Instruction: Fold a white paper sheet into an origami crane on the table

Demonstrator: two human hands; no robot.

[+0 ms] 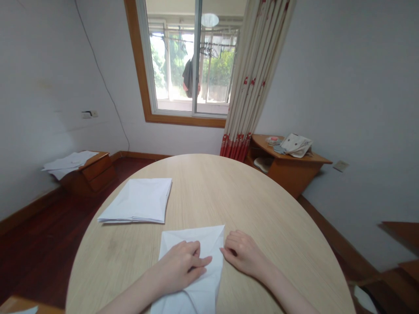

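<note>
A folded sheet of white paper [211, 244] lies on the round wooden table in front of me, with crease lines running across it. Resting on top of the paper is my left hand [187, 264]; its index finger and thumb stretch out to the right, slightly apart, while the other fingers curl under. My right hand [241, 250] sits on the table just beside the paper's right edge. Its fingers are curled in, its thumb tip close to that edge, and I see nothing in it. Farther off to the left lies a stack of folded white paper [139, 200].
The round table [262, 213] has a pale wood top. At the left wall, loose white sheets [70, 162] cover a low wooden cabinet [98, 168]. A corner shelf [288, 168] holding a cloth bag [296, 145] stands back right, beside a long curtain [253, 78] and a window.
</note>
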